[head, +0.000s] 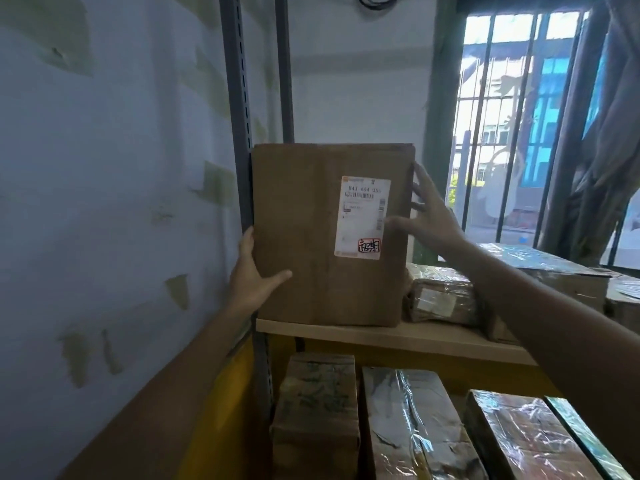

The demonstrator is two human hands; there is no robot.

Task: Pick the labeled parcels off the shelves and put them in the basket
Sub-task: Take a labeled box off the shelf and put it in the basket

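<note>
2 hands (254,275) (1 labeled parcel (311,237))

box (311,237): plain brown cardboard, standing upright at the left end of the upper shelf (398,336)
label (362,218): white, barcode, on the front face, right of centre

Wooden shelf board (398,336) carrying an upright labeled cardboard box (311,237). Beside it, a film-wrapped parcel (441,294). Lower shelf: more wrapped parcels (412,424).

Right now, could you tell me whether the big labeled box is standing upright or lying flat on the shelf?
Upright: the labeled box stands on its bottom edge on the shelf, label facing out, between both hands.
</note>
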